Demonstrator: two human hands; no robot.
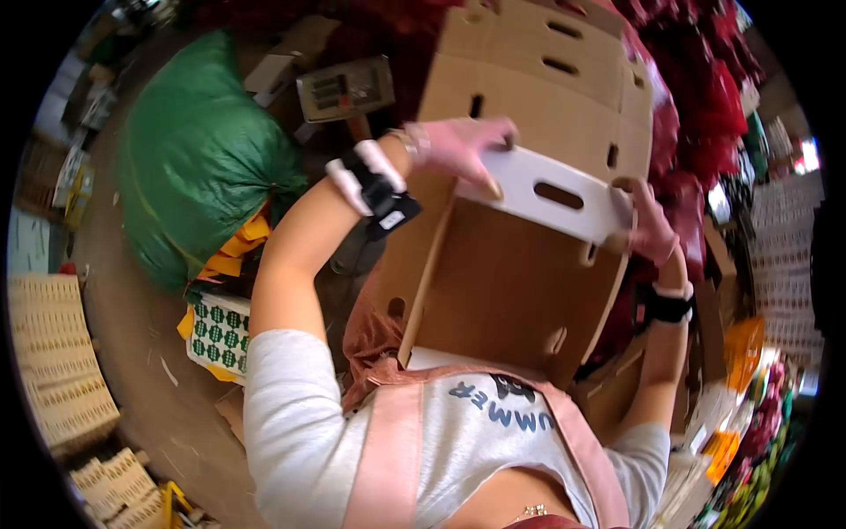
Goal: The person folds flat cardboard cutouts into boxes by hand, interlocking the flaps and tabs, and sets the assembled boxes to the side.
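While the person leans over the cardboard box (493, 291): in the head view it stands open, mid-scene before the torso, with both hands at its far end.
Left hand (463, 150): half open in a wide C, its thumb touching the left end of the white end panel (515, 189); whether it grips firmly cannot be told.
Right hand (650, 225): curled around the panel's right end and seemingly holding it.
Panel risk: uneven pressure from the two hands could crease the board at its oval slot, where it is probably weakest.
Corner risk: if the left hold is loose, that end could spring out of line.
Footing risk: the box's support is hidden; a soft or shifting base could let it slide.
Box board: white-faced at the end, matt brown inside, straight-sided.
Far cardboard (520, 97): flat, creased brown sheets with rounded slots.
Green sack (198, 159): bulging, glossy, wrinkled, at far left.
Red plastic (705, 101): crumpled and shiny, at far right.
Reddish cloth (374, 344): limp folds beside the box's near left corner.
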